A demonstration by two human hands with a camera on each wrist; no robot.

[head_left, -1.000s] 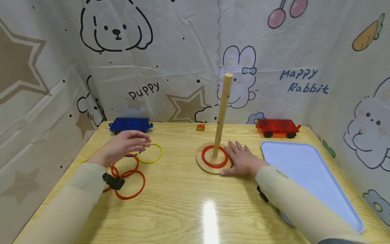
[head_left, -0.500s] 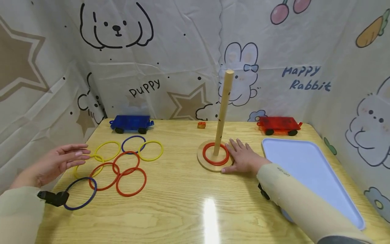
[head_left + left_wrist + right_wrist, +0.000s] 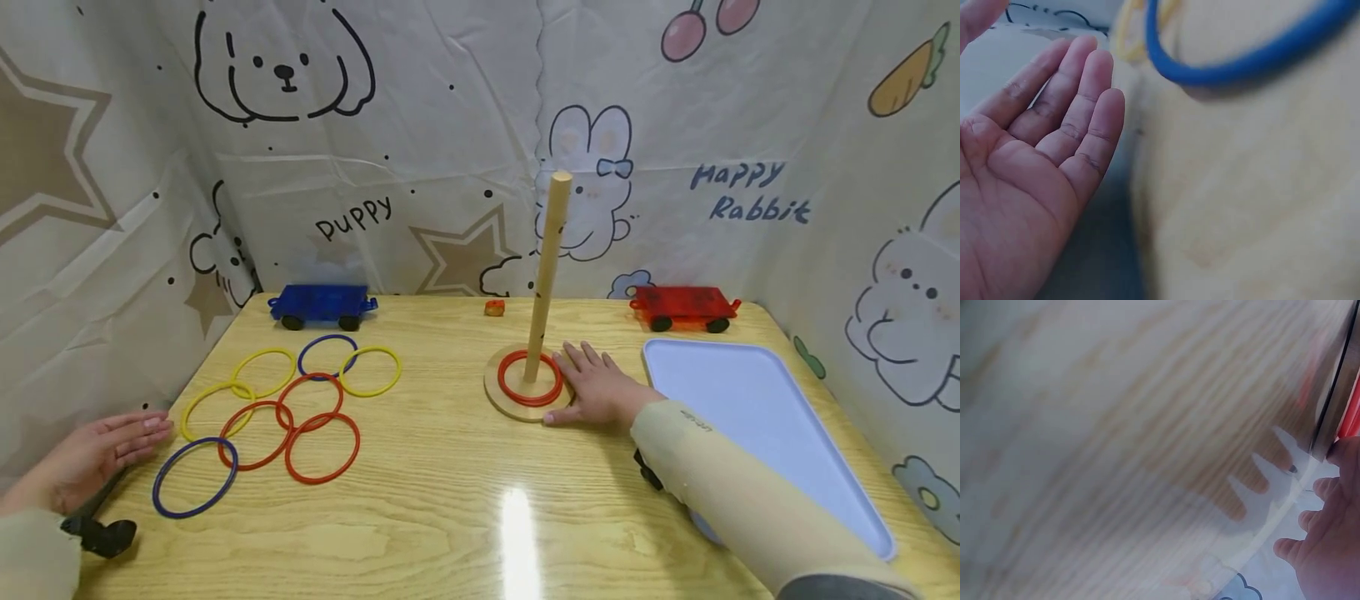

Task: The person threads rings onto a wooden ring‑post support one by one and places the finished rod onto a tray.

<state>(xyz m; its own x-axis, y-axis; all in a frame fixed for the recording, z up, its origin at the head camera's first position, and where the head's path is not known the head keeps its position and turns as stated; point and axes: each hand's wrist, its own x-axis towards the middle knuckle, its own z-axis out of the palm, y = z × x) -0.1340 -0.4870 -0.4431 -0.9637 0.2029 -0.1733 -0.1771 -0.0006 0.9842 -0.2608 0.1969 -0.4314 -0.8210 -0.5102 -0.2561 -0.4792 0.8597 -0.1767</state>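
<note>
Wooden peg (image 3: 550,275) stands on the counter (image 3: 420,517), red rings (image 3: 530,403) round its foot; right hand (image 3: 600,393) splays against its base (image 3: 492,390), sleeve (image 3: 705,475) hiding part of the tray (image 3: 742,400); left hand (image 3: 97,458), empty, stretches near a blue ring (image 3: 1222,76).

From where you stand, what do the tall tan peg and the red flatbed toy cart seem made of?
The tall tan peg: probably wood, matte and unpainted-looking, given dark knot-like specks. The red flatbed toy cart: likely smooth translucent plastic, since reddish light tints the table beneath.
</note>
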